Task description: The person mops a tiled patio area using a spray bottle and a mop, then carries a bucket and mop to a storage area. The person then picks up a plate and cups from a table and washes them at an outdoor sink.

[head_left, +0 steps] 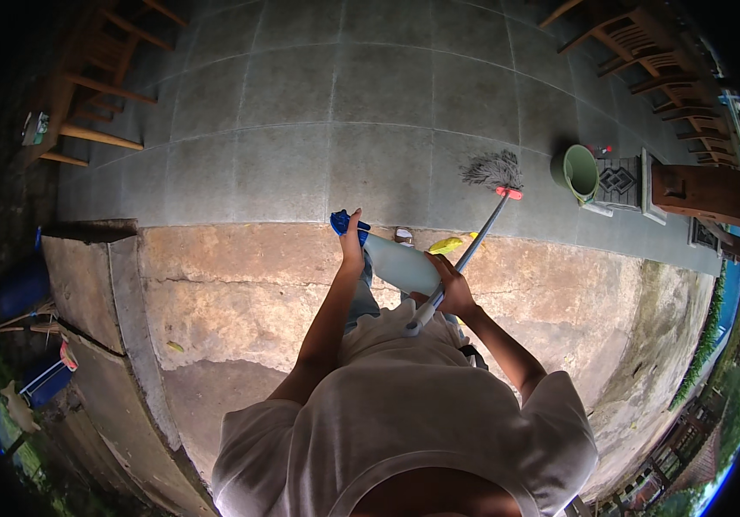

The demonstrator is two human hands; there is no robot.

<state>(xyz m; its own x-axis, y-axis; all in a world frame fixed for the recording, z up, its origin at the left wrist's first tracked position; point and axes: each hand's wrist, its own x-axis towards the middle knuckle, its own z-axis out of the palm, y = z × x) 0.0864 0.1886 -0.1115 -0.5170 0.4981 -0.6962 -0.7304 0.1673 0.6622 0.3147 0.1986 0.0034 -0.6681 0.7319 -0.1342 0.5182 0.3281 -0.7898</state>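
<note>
A large pale, see-through bottle lies slantwise in front of my body. My left hand is closed about its blue top, with the thumb pointing up. At the bottle's lower end, my right hand grips its base, and the grey handle of a mop runs through or against the same hand. The handle's upper end rests near my waist. The mop's red socket and grey strings lie on the tiles ahead to the right. My right fingers are partly hidden behind the handle.
A green bucket stands on the grey tiled floor, beside a patterned pillar base. Wooden chairs line the far left and far right. Yellow leaves lie by my feet. A low concrete wall borders the left.
</note>
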